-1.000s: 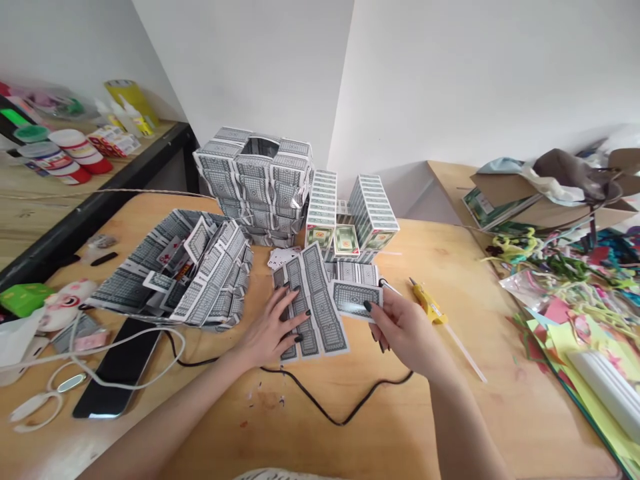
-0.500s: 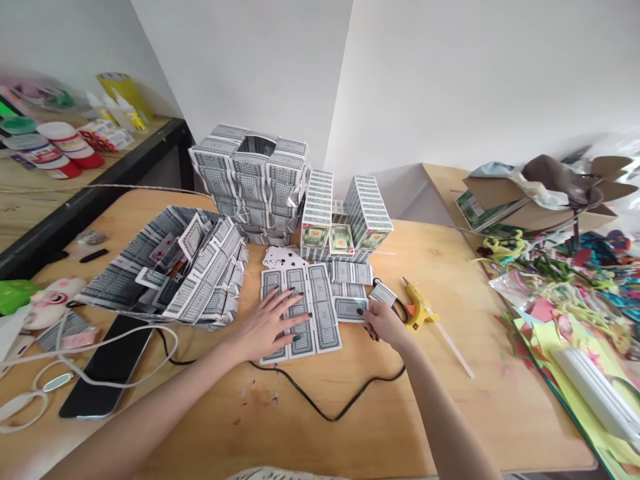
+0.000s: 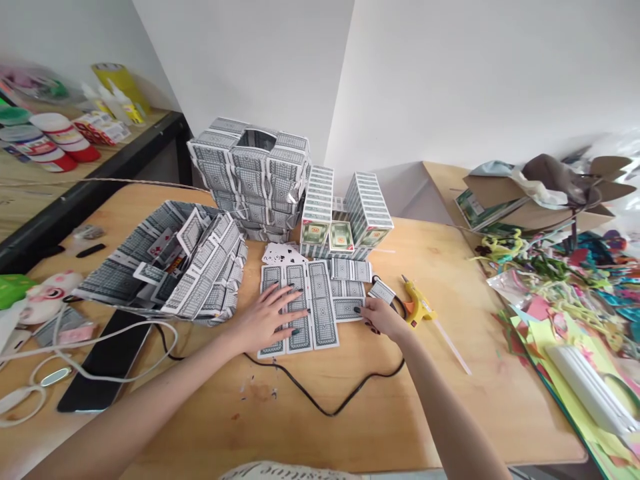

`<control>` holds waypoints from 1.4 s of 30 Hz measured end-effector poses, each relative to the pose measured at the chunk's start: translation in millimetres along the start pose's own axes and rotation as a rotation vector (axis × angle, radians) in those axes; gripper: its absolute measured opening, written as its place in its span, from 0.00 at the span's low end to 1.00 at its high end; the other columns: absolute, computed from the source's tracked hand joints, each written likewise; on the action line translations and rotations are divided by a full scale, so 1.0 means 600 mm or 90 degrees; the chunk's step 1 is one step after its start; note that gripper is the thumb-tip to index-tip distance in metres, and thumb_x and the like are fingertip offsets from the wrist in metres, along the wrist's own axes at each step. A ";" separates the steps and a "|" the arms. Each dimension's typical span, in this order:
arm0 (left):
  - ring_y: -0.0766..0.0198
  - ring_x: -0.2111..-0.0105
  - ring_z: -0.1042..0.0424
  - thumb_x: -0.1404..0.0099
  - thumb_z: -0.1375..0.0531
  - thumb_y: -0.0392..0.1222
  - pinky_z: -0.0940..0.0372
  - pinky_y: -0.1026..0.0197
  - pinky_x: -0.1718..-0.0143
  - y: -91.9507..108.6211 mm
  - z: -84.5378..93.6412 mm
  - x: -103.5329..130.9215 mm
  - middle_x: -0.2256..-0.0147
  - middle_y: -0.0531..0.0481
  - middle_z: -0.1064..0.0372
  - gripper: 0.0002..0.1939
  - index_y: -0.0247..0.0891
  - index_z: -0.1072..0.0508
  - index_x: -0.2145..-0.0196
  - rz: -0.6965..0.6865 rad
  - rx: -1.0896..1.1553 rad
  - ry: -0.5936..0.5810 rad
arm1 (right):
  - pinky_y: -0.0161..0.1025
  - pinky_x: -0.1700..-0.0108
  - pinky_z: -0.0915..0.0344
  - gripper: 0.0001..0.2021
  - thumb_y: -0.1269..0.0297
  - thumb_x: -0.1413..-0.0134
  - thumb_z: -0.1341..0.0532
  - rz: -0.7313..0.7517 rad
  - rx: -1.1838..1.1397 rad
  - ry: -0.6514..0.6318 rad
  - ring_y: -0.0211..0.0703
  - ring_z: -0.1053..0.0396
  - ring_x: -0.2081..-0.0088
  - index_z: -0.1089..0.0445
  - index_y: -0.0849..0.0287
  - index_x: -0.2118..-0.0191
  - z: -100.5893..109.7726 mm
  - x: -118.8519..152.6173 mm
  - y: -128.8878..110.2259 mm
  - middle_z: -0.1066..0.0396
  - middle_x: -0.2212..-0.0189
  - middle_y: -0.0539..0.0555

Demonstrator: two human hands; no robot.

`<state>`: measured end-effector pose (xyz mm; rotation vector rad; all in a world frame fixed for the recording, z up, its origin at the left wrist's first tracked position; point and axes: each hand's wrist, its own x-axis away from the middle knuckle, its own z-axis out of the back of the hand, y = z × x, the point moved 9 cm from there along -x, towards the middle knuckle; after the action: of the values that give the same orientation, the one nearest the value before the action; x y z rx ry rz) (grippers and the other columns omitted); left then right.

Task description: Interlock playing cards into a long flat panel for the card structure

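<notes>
My left hand (image 3: 273,317) lies with fingers spread on a flat panel of joined playing cards (image 3: 323,303), backs up. At the panel's right edge, my right hand (image 3: 380,316) pinches the right end of a playing card (image 3: 349,309) lying level on the table. Above that card are other cards (image 3: 351,270), set sideways in rows. Face-up cards (image 3: 284,253) fan out behind the panel. A yellow glue gun (image 3: 419,303) rests to the right of my right hand, a glue stick (image 3: 453,347) jutting from its back. One small folded card piece (image 3: 383,292) lies between them.
Behind the cards stand stacked card boxes (image 3: 370,207) and a tall woven card structure (image 3: 253,177). An open card-built box (image 3: 170,263) sits left, near a black phone (image 3: 103,367) and white cable. A black cord (image 3: 330,413) crosses the front. Coloured paper (image 3: 565,360) lies right.
The view has shifted slightly. My left hand stays spread on the card panel, and my right hand keeps its place at the card's end with hardly any movement.
</notes>
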<state>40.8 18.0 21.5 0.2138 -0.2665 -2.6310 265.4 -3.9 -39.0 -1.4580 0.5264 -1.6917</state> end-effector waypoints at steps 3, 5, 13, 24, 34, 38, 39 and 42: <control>0.52 0.40 0.55 0.37 0.47 0.48 0.56 0.41 0.42 0.001 0.002 0.000 0.40 0.53 0.52 0.23 0.55 0.42 0.44 -0.006 0.002 -0.001 | 0.27 0.86 0.52 0.11 0.63 0.56 0.41 -0.013 0.015 -0.002 0.28 0.49 0.88 0.44 0.58 0.80 0.000 -0.006 -0.007 0.46 0.89 0.42; 0.51 0.40 0.55 0.37 0.47 0.48 0.56 0.41 0.42 0.001 0.001 0.001 0.40 0.52 0.52 0.23 0.55 0.42 0.44 -0.005 0.001 -0.004 | 0.27 0.86 0.53 0.11 0.63 0.57 0.40 -0.018 0.018 -0.007 0.28 0.50 0.87 0.43 0.59 0.80 -0.001 -0.009 -0.010 0.46 0.89 0.42; 0.52 0.41 0.54 0.37 0.47 0.48 0.56 0.42 0.42 0.001 0.005 0.001 0.41 0.53 0.50 0.22 0.55 0.41 0.45 -0.006 0.021 0.016 | 0.26 0.86 0.55 0.08 0.66 0.55 0.42 -0.029 0.036 -0.014 0.27 0.50 0.87 0.41 0.59 0.79 -0.005 -0.015 -0.014 0.45 0.89 0.42; 0.51 0.41 0.55 0.37 0.47 0.48 0.57 0.41 0.42 0.000 0.000 0.002 0.41 0.53 0.51 0.22 0.55 0.41 0.45 -0.004 0.013 0.003 | 0.26 0.86 0.55 0.09 0.70 0.53 0.44 -0.041 0.044 -0.019 0.27 0.50 0.88 0.43 0.59 0.80 -0.021 -0.020 -0.017 0.44 0.89 0.42; 0.50 0.41 0.55 0.37 0.47 0.47 0.57 0.40 0.42 -0.001 -0.004 0.002 0.40 0.53 0.51 0.22 0.56 0.42 0.44 0.001 0.015 0.005 | 0.26 0.86 0.56 0.09 0.70 0.55 0.44 -0.040 0.015 -0.022 0.27 0.50 0.88 0.44 0.59 0.81 -0.026 -0.017 -0.020 0.44 0.89 0.43; 0.50 0.41 0.55 0.37 0.47 0.47 0.57 0.40 0.42 -0.002 -0.002 0.002 0.40 0.53 0.51 0.22 0.56 0.41 0.45 0.004 0.018 0.007 | 0.27 0.86 0.56 0.08 0.69 0.57 0.43 -0.035 -0.012 -0.021 0.27 0.50 0.88 0.45 0.58 0.80 -0.027 -0.017 -0.017 0.44 0.89 0.42; 0.50 0.41 0.55 0.37 0.47 0.47 0.57 0.40 0.42 -0.002 -0.001 0.001 0.41 0.53 0.50 0.22 0.56 0.41 0.45 0.004 0.019 0.008 | 0.27 0.86 0.57 0.08 0.68 0.57 0.43 -0.034 -0.022 -0.022 0.27 0.50 0.87 0.45 0.58 0.80 -0.027 -0.017 -0.016 0.44 0.89 0.42; 0.51 0.41 0.54 0.37 0.47 0.47 0.57 0.41 0.42 -0.001 0.002 0.001 0.41 0.53 0.50 0.22 0.55 0.41 0.45 0.002 0.021 0.012 | 0.27 0.85 0.57 0.08 0.66 0.58 0.43 -0.033 -0.051 -0.026 0.27 0.49 0.87 0.44 0.58 0.79 -0.028 -0.016 -0.010 0.44 0.88 0.42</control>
<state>39.6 18.1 22.7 0.2484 -0.3046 -2.6220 247.7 3.9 -44.3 -1.5731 0.5437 -1.6947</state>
